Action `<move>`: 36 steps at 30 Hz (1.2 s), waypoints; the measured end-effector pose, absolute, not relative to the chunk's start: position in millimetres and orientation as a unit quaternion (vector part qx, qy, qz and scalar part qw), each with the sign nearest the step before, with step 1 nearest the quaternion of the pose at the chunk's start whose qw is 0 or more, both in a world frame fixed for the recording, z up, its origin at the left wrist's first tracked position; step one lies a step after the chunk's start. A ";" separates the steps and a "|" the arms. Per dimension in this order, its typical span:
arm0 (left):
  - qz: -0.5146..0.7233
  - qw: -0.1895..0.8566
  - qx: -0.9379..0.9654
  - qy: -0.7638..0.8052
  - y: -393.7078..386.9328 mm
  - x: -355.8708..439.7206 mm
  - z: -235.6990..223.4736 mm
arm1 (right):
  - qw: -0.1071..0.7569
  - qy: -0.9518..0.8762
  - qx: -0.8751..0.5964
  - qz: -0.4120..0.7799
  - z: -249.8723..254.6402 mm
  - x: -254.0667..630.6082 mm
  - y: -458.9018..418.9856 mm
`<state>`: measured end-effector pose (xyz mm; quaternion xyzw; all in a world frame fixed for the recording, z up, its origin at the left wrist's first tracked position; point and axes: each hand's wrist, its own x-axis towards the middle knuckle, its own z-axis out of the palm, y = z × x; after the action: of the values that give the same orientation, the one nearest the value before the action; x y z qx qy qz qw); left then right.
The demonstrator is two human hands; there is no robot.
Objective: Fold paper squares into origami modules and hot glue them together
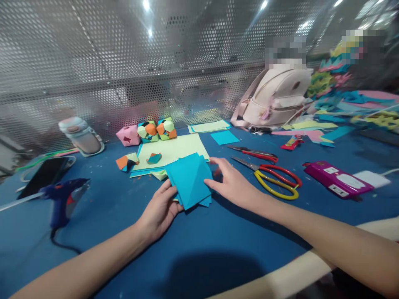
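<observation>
A loose stack of blue paper squares (191, 180) is held tilted above the table in front of me. My left hand (162, 207) grips its lower left edge, the thumb on top and the fingers underneath. At the right edge, my right hand (229, 178) has thumb and forefinger apart, the thumb tip against the paper. Behind the stack lie pale yellow sheets (177, 147) with blue ones beneath. A small folded paper piece (154, 158) rests on them, and another orange and green folded piece (127, 162) sits at their left corner.
Scissors (276, 178), a utility knife (255, 153) and a purple power strip (338, 180) lie on the right. Left are a blue glue gun (62, 199), a phone (45, 176) and a bottle (81, 135). Folded paper balls (148, 131) and a backpack (277, 97) stand behind.
</observation>
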<state>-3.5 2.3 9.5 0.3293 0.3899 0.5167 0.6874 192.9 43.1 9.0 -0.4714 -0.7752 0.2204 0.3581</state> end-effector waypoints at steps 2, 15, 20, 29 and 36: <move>0.521 0.689 0.323 0.386 2.3 -2.3 8.8 | 0.399 -0.815 -0.407 0.107 9.1 190.0 36.3; 0.536 0.679 0.285 0.412 -1.6 0.2 10.1 | 0.135 -0.924 -0.297 0.198 -3.1 170.3 1.5; 0.544 0.674 0.274 0.417 0.7 -2.1 8.7 | 0.153 -0.926 -0.291 0.185 -0.4 169.6 -8.7; 0.599 0.626 0.267 0.422 8.2 -7.2 9.8 | 0.365 -0.769 -0.454 0.264 32.9 195.1 23.7; 0.618 0.611 0.269 0.416 8.1 -10.1 11.4 | 0.454 -0.676 -0.467 0.345 27.8 208.4 48.1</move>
<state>-10.1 8.1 11.4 0.2695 0.4156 0.6177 0.6109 208.4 48.1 27.8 -0.4671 -0.6762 0.3449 0.4535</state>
